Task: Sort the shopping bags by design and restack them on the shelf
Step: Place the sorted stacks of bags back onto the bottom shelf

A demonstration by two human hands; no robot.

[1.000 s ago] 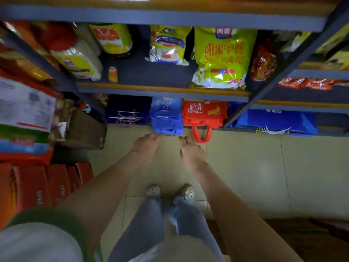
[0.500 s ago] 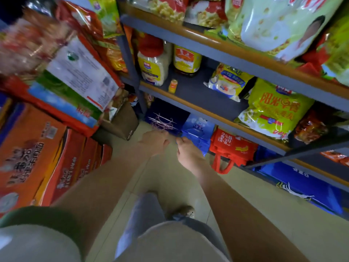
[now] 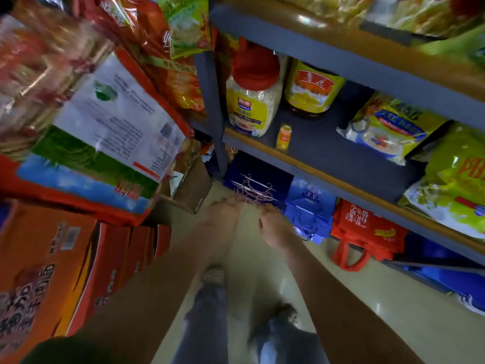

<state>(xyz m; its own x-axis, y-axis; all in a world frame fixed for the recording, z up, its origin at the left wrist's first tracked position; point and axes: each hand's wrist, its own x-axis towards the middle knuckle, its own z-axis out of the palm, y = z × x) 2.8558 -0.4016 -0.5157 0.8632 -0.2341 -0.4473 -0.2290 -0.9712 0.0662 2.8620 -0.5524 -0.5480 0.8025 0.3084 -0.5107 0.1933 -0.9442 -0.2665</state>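
Observation:
Folded shopping bags lie in stacks on the bottom shelf. From left to right they are dark navy bags (image 3: 258, 174) with pink cord handles, light blue bags (image 3: 311, 203), red bags (image 3: 364, 227) with a hanging loop handle, and royal blue bags (image 3: 441, 274). My left hand (image 3: 223, 214) reaches the pink cords at the front of the navy stack. My right hand (image 3: 273, 227) is curled just right of it, at the navy stack's front corner beside the light blue bags. The fingertips of both hands are hidden, so I cannot see any grip.
The shelf board (image 3: 328, 177) above the bags carries a red-lidded jar (image 3: 253, 101), an oil bottle and food packets. An open cardboard box (image 3: 191, 190) and stacked orange cartons (image 3: 52, 258) crowd the left. My feet stand on pale floor tiles (image 3: 393, 311).
My view swung left and tilted. Both hands moved from in front of the light blue bags to the front of the navy stack, and the fingers have curled.

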